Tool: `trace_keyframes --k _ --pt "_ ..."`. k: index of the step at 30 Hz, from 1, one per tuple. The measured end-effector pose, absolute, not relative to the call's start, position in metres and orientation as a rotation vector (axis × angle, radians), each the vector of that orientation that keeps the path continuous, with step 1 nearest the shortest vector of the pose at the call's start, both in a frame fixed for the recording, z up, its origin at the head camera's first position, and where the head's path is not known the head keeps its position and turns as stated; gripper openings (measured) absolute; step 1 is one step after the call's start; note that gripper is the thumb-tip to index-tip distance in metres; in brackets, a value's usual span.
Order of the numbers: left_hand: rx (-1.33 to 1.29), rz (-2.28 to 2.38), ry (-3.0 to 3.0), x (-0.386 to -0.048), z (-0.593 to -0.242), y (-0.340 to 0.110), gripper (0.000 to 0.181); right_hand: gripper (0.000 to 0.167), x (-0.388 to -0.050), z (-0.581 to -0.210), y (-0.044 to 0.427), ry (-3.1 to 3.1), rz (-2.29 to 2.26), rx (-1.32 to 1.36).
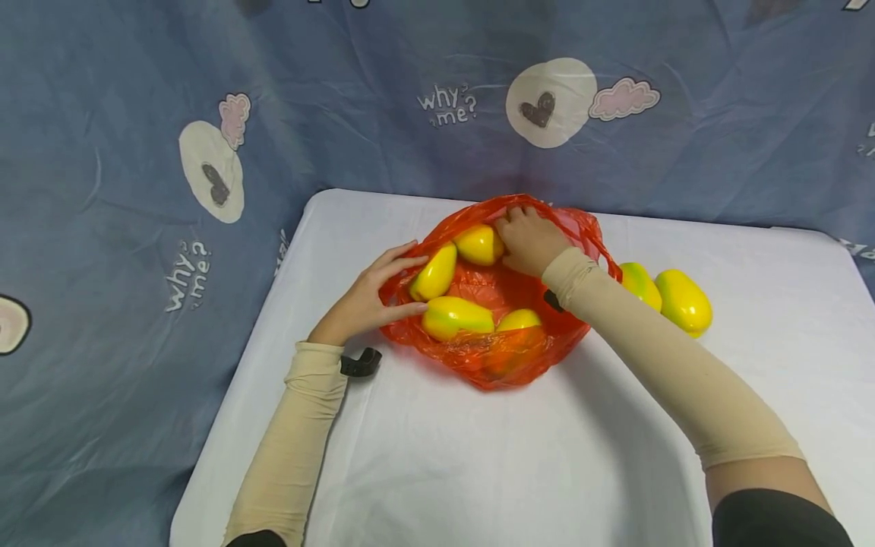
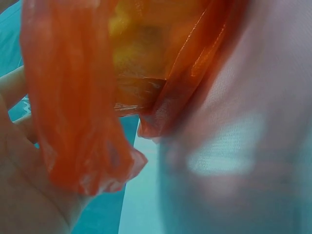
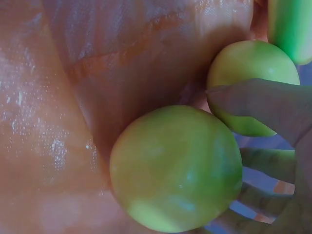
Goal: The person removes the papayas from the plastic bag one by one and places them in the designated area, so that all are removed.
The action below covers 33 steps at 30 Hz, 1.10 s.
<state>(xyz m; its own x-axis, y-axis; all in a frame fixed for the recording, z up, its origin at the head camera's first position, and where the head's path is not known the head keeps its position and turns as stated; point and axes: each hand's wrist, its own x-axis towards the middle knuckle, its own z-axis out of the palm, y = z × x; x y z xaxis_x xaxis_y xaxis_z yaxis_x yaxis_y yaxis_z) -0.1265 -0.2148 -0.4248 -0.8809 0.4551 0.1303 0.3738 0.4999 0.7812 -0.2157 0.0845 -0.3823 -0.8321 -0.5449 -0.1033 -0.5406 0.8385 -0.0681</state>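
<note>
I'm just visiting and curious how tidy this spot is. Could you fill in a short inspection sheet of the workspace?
Surface: white-covered table.
Job's things: red plastic bag, mouth open, at least four yellow-green fruits inside; two outside fruits on the table to its right.
Clutter: nothing seen.
Left grip: touches the bag's left rim, fingers extended.
Right grip: inside the bag's mouth, beside the fruits; whether it holds one is unclear.
Cables: nothing seen.
Surroundings: blue printed fabric behind and at left.

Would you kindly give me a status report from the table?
Left hand at rim of red plastic bag. Right hand inside, beside glossy yellow oblong fruits. Two matching fruits outside, to the right. Bag's mouth open.
</note>
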Motion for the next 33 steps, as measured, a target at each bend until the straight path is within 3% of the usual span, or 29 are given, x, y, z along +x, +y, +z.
trace_keyframes --k 6,14,29,33 --pt "0.747 1.335 2.636 -0.127 -0.425 -0.215 0.071 0.046 -0.22 -0.383 0.088 2.896 -0.106 -0.811" --pt "0.739 1.322 2.647 -0.127 -0.425 -0.214 0.071 0.019 -0.221 -0.377 0.092 2.865 -0.138 -0.831" --pt "0.702 1.32 2.644 -0.127 -0.424 -0.215 0.071 0.013 -0.213 -0.366 0.095 2.742 -0.107 -0.772" --pt "0.7 1.318 2.648 -0.127 -0.424 -0.215 0.071 0.02 -0.209 -0.364 0.098 2.712 -0.087 -0.743"
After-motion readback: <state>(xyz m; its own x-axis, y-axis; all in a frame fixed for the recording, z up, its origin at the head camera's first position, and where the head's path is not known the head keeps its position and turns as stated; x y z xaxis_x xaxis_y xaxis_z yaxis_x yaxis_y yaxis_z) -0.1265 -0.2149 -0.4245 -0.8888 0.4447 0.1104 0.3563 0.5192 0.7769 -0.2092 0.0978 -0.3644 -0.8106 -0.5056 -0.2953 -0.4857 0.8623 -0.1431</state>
